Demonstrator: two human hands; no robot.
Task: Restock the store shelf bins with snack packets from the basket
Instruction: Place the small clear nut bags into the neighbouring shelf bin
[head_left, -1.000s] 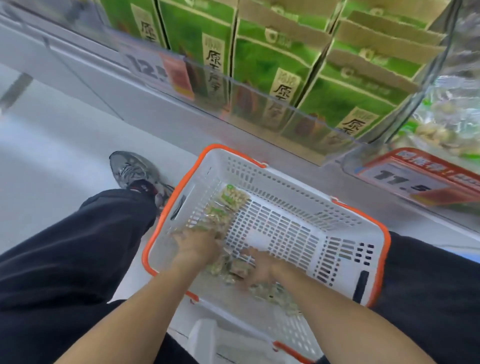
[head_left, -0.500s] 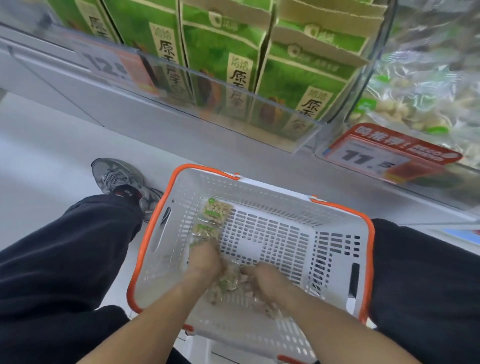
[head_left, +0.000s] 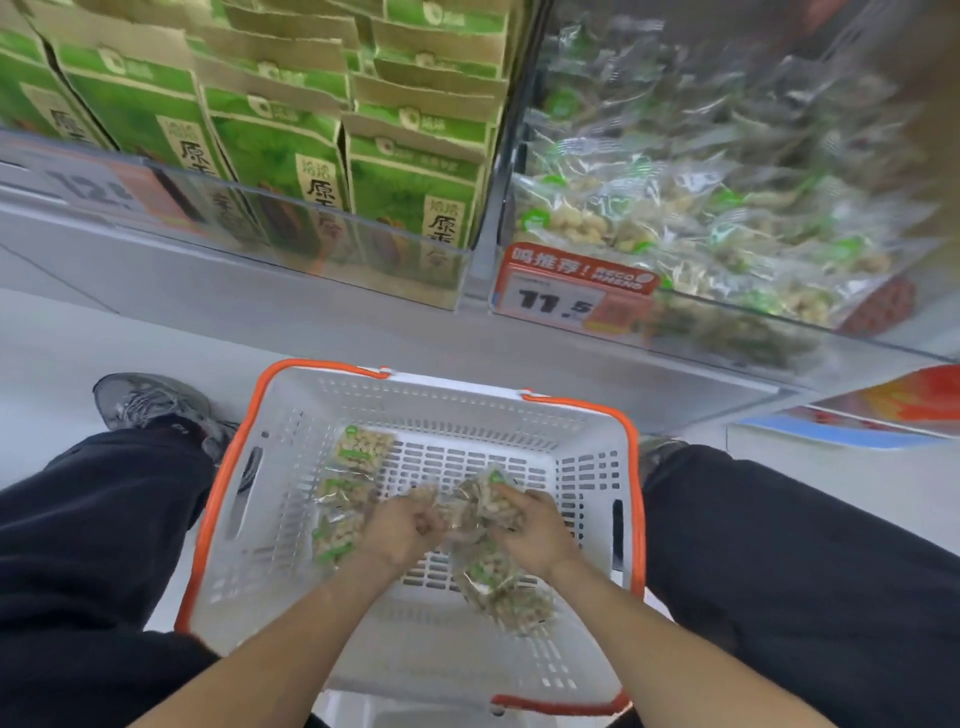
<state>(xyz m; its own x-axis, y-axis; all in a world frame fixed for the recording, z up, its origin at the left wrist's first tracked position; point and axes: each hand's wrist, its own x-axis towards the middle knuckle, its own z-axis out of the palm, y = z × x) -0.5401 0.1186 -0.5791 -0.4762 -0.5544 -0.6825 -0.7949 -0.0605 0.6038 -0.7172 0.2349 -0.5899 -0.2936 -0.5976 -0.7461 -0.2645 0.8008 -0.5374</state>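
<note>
A white basket with an orange rim (head_left: 587, 415) sits on the floor between my knees. Several clear snack packets (head_left: 358, 452) with green labels lie along its left side. Both hands are inside the basket. My left hand (head_left: 402, 530) grips packets at the basket's middle. My right hand (head_left: 530, 530) holds a bunch of packets (head_left: 498, 582) that hang below it. Up on the right is a clear shelf bin (head_left: 727, 322) holding many of the same packets, with an 11.5 price tag (head_left: 566, 296).
Green cartons (head_left: 291, 156) fill the shelf bin at upper left behind a clear front panel. My black-trousered legs flank the basket, a grey shoe (head_left: 150, 405) at the left. A colourful poster (head_left: 893, 410) lies at the right on the floor.
Both hands have gathered packets and lifted them off the basket floor. The view has tilted up, showing more of the right-hand bin.
</note>
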